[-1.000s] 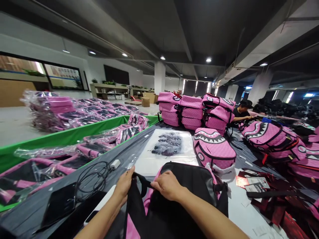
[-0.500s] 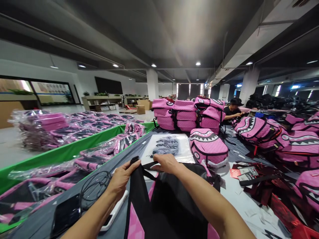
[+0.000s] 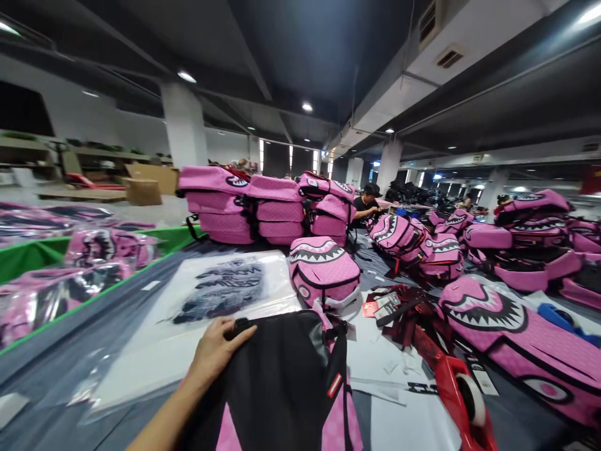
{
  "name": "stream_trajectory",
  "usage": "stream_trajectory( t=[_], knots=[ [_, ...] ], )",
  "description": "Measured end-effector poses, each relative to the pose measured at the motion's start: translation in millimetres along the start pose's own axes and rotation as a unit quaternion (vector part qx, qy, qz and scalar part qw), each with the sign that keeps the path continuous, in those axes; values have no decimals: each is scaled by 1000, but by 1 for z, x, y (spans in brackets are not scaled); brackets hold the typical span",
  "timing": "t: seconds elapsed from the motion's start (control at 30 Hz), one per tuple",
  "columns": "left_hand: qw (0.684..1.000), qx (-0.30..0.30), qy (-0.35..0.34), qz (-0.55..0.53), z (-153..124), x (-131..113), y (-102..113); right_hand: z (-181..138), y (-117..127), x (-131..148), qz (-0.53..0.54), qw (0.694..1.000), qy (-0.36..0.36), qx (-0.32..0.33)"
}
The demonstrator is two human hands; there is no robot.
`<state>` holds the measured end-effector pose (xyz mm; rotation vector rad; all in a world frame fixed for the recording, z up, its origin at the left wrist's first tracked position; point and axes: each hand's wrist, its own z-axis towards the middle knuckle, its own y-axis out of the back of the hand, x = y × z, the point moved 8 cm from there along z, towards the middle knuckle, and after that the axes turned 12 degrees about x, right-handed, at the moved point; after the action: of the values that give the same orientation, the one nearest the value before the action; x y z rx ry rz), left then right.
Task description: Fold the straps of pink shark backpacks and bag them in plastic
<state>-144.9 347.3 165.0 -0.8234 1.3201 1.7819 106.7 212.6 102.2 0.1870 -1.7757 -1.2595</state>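
A black-and-pink backpack (image 3: pixel 272 369) is right in front of me, its black side facing up. My left hand (image 3: pixel 218 344) pinches the top left corner of this backpack, thumb and fingers around a small black strap end (image 3: pixel 241 324). A side strap (image 3: pixel 337 369) with a small red tag hangs on the right of the bag. My right hand is out of view. Just beyond lies a stack of clear plastic bags (image 3: pixel 154 313) with black print. A pink backpack (image 3: pixel 323 272) with a shark-mouth design stands behind the held one.
Pink backpacks (image 3: pixel 277 210) are piled at the far side of the table. A red tape dispenser (image 3: pixel 462 401) and tags (image 3: pixel 387 307) lie to the right, beside another shark-mouth backpack (image 3: pixel 516 344). A co-worker (image 3: pixel 366 203) sits beyond. Plastic-wrapped bags (image 3: pixel 66 294) lie at left.
My view has turned right. My right hand has let go of the strap and left the view. My left hand keeps its hold at the backpack's top.
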Motion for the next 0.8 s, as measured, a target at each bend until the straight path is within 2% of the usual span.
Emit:
stream_trajectory(
  t=[0.1,0.17,0.23,0.27,0.3,0.37,0.47,0.57,0.67,0.8],
  knots=[
    [998,-26,4,51,0,19,-4,-17,50,-19,20,997,-49,-48],
    [997,-23,5,77,2,22,-6,-19,91,-43,37,986,-122,-111],
    [995,-8,-6,99,6,12,-13,-18,126,-80,86,945,-257,-181],
    [994,7,-22,105,7,4,-21,-12,137,-93,107,929,-300,-190],
    [993,28,-44,105,8,-7,-34,-5,144,-104,128,914,-333,-192],
    [987,90,-95,92,7,-30,-69,15,154,-108,144,908,-341,-194],
    [966,194,-164,44,-2,-57,-130,28,168,-87,125,904,-310,-265],
    [945,241,-220,-15,-12,-71,-167,23,167,-39,72,923,-184,-331],
    [935,241,-252,-65,-19,-69,-176,14,136,6,10,946,-53,-320],
    [935,232,-251,-91,-17,-53,-178,2,93,29,-54,960,-49,-270]
  ],
)
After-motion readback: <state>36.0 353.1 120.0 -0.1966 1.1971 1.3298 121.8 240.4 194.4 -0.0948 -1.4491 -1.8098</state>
